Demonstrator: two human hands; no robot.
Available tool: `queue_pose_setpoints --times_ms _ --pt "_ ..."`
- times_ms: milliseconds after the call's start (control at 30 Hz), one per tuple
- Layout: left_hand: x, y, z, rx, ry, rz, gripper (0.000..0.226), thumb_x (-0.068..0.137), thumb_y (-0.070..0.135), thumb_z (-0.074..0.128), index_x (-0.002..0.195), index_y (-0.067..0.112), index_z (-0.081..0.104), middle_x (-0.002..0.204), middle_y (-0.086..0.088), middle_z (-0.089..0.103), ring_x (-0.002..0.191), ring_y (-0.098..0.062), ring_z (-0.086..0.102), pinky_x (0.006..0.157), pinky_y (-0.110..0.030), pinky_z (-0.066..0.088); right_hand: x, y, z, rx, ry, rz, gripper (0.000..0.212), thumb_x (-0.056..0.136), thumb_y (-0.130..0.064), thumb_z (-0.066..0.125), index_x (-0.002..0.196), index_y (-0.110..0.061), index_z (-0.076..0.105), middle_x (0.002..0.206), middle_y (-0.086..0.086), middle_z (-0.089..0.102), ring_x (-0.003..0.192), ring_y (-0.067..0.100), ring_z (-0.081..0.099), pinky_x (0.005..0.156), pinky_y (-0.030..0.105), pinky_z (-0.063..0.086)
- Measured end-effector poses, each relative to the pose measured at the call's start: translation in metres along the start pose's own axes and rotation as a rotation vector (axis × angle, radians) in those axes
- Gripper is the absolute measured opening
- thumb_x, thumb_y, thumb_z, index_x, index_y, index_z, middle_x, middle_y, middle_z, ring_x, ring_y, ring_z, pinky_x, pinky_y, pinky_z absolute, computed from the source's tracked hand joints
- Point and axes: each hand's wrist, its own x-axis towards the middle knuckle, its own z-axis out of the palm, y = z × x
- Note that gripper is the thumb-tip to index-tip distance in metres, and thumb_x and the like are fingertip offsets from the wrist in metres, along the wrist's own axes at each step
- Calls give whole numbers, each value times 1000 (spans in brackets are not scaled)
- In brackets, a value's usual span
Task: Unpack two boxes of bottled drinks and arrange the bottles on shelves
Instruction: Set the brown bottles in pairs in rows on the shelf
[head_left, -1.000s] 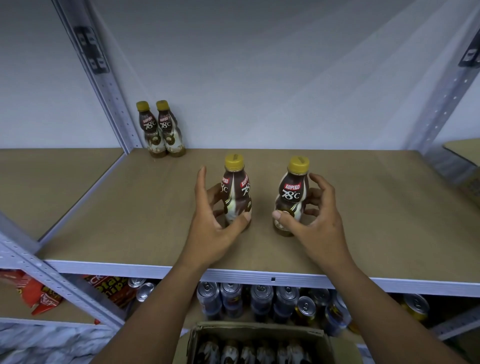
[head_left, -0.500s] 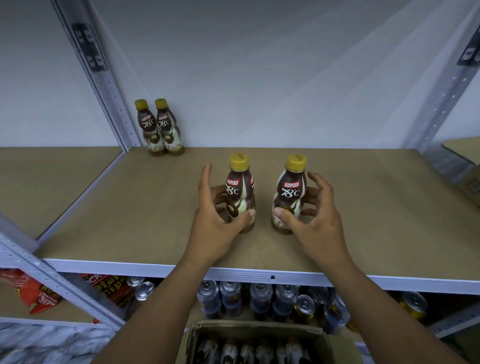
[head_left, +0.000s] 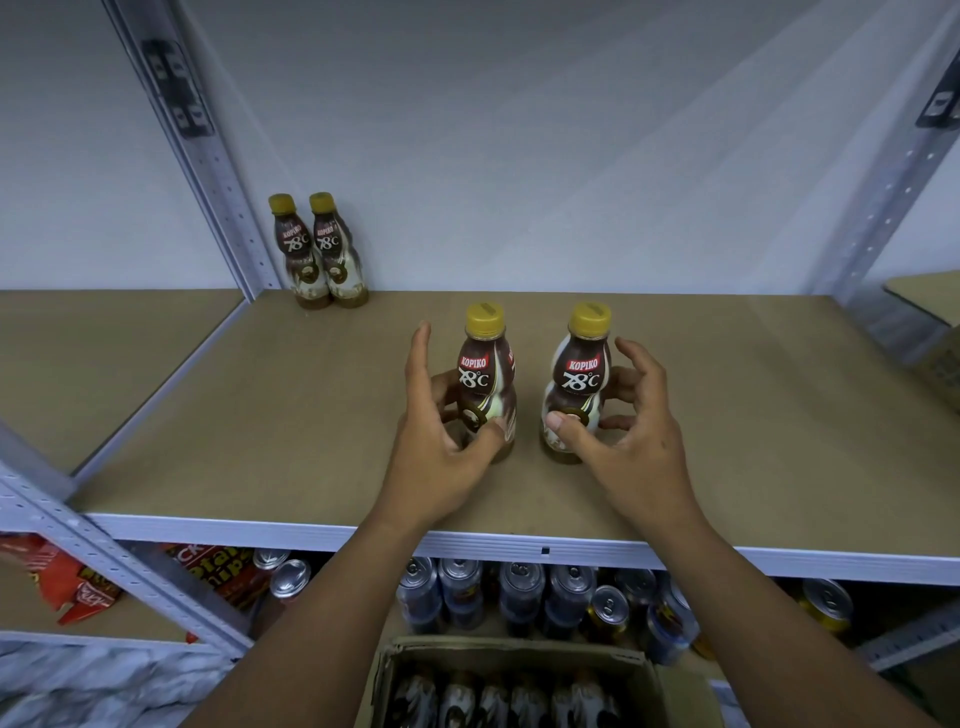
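head view: hands grip two glossy, waisted bottles on matte shelf.

This looked like a shop stockroom. Grey slotted-steel racking carried plain board shelves. Two identical Kopiko bottles stood at the upper shelf's back-left corner, drink cans packed the shelf beneath, snack bags lay in the neighbouring bay, and an open carton held more bottles.
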Motion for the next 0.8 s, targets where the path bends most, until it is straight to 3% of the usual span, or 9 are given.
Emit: queue_pose_setpoints --times_ms 67,233,433,800 --pt "1 -1 1 8 1 -11 113 85 6 78 159 41 0 119 5 70 113 -11 67 94 -19 49 1 0 0 -12 -12 -3 90 75 -28 89 143 -46 32 123 -20 57 108 -2 60 85 25 55" --pt "0 2 2 50 23 -18 117 82 17 85 161 40 1 121 17 68 115 -2 64 100 -16 46 2 2 0 15 -26 6 90 77 -22 88 144 -43 32 123 -25 57 108 -4 61 82 16 53" --pt "1 1 4 61 32 -29 118 80 21 88 159 45 3 125 16 68 117 -2 63 102 -31 51 2 4 1 33 -41 13 90 78 -24 88 147 -40 34 126 -21 59 111 -2 62 83 15 53" --pt "4 -2 7 85 30 -47 118 79 25 88 158 48 5 128 15 67 119 -4 62 102 -36 52 4 5 4 23 -55 11 91 78 -23 89 147 -43 34 127 -19 60 109 -4 63 88 23 57"
